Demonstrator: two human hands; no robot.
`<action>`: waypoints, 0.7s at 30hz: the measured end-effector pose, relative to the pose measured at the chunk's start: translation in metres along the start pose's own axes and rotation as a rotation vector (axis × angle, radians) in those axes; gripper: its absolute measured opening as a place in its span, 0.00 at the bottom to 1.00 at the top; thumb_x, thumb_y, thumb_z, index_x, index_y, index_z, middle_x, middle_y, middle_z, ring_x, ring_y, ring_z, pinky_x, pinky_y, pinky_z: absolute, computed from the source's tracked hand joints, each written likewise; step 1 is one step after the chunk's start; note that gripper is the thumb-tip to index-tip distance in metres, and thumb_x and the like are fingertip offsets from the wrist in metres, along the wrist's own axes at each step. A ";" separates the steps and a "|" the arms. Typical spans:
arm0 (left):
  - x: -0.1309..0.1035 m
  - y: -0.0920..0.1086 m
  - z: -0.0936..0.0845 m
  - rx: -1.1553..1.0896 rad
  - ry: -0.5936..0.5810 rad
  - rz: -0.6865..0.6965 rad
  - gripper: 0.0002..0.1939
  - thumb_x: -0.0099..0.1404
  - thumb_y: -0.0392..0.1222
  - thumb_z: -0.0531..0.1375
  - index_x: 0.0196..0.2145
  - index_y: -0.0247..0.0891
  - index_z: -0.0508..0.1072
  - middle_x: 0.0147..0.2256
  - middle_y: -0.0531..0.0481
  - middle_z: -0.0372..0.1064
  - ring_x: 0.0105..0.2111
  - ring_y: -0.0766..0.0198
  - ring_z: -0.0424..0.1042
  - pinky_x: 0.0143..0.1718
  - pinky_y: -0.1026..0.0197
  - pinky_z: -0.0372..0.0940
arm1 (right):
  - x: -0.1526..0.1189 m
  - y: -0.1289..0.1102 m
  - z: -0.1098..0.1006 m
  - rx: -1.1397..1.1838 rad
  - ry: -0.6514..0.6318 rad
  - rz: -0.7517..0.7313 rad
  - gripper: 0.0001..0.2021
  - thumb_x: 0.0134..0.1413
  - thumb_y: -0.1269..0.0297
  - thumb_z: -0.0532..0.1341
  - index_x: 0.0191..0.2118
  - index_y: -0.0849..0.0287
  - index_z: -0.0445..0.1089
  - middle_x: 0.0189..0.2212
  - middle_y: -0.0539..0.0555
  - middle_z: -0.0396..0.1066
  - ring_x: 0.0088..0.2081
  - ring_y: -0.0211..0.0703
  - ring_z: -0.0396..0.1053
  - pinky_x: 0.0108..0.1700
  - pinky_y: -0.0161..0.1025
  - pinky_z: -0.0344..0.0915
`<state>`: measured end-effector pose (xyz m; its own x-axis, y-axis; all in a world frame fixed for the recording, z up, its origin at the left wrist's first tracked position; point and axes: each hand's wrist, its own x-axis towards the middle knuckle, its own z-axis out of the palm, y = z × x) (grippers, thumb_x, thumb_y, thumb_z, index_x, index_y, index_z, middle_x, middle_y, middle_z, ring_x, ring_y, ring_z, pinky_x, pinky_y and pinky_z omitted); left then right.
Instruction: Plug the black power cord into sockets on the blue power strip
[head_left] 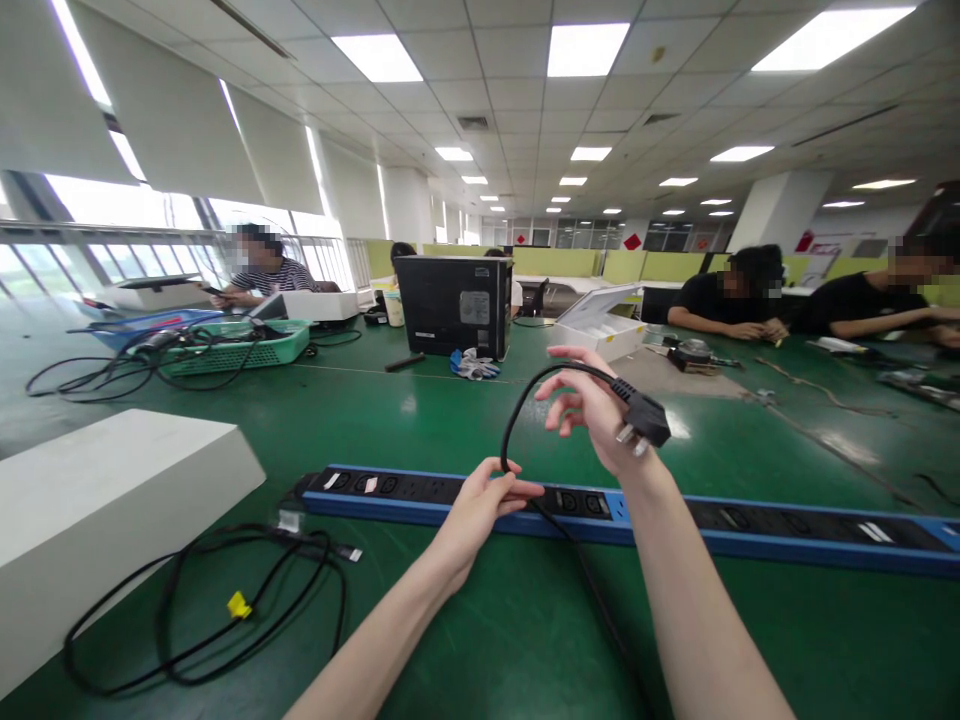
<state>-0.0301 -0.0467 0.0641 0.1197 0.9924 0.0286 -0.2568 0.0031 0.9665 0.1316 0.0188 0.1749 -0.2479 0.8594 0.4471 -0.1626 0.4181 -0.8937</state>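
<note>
A black power cord (514, 412) arcs up between my two hands. My left hand (484, 502) is closed, pinching the cord between thumb and fingers just above a long blue-and-black power strip (435, 492). My right hand (589, 410) is raised higher, its fingers spread and loosely curled, with the cord lying across it. At the cord's end a black plug (646, 418) with metal prongs rests over my right wrist. Below my left hand the cord runs down over the strip towards the table's near edge.
Left of my hands lie a coiled black cable (169, 640) with a yellow tag and a white box (127, 510). Farther back are a green basket (262, 348), a black computer case (450, 305), gloves (474, 365) and an open white box (600, 330). Several people sit around.
</note>
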 end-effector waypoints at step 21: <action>-0.103 -0.046 0.128 0.157 -0.503 -0.521 0.45 0.58 0.53 0.65 0.65 0.35 0.50 0.31 0.45 0.79 0.17 0.65 0.68 0.21 0.62 0.62 | -0.015 -0.109 -0.006 -0.057 -0.062 -0.356 0.25 0.67 0.40 0.48 0.38 0.57 0.69 0.31 0.46 0.68 0.38 0.33 0.74 0.42 0.34 0.69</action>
<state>0.0920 -0.1648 0.0495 0.6230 0.6911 -0.3664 0.0886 0.4031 0.9109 0.1589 -0.0382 0.2654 -0.2432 0.6380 0.7307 -0.1960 0.7054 -0.6812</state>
